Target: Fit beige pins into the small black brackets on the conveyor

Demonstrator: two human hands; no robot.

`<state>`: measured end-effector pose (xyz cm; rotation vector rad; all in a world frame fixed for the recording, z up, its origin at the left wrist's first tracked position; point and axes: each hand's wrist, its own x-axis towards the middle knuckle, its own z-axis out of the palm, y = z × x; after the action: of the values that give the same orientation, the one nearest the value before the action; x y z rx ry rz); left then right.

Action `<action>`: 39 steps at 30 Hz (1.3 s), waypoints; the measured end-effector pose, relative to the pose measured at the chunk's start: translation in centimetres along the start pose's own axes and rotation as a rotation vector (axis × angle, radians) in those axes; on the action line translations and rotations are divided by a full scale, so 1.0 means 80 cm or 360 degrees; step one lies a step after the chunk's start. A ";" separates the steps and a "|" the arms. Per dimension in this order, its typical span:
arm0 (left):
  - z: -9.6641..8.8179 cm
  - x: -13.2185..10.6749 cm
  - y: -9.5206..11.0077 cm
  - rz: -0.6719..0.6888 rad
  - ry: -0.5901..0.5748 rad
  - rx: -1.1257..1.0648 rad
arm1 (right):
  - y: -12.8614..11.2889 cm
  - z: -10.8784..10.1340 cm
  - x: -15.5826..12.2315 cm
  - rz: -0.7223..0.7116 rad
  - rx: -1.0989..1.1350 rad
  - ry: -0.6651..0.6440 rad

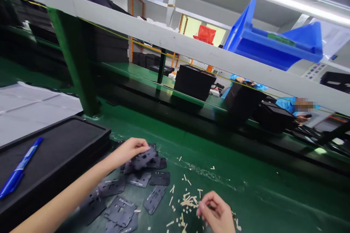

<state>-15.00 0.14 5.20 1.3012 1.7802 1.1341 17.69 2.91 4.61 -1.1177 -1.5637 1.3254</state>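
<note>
At the far left a blue marker (19,169) lies on a black tray (68,142), its long axis slanting from lower left to upper right. Just right of the tray, the left hand (131,150) reaches in over a heap of flat plates (120,211) spread on the green bench (259,196). Its fingers are closed in a pinch on the near edge of the top plate (146,158). That plate is thin, dark grey and roughly rectangular, with cut-out windows and pale marks. It lies almost flat on the heap, and its long axis runs from the hand up and to the right.

Further right, pale slivers (188,201) are scattered on the bench. The right hand (217,213) sits at their edge with its fingers curled tight; it may be pinching 1 sliver, but the blur hides this.
</note>
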 end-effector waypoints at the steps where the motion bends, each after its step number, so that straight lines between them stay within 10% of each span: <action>1: 0.017 -0.001 0.012 -0.0011 -0.0044 -0.0110 | -0.009 0.010 0.004 -0.0002 0.0062 -0.0039; 10: 0.170 -0.031 0.130 0.0186 -0.0655 -0.1433 | -0.071 0.017 0.015 -0.0306 0.0393 0.0125; 39: 0.156 -0.065 0.146 0.0343 -0.0491 -0.0753 | -0.085 0.009 0.007 -0.0403 -0.0325 0.0368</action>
<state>1.96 0.03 10.70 1.3054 1.0852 1.2918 15.98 2.74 11.25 -1.1088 -1.6300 0.8533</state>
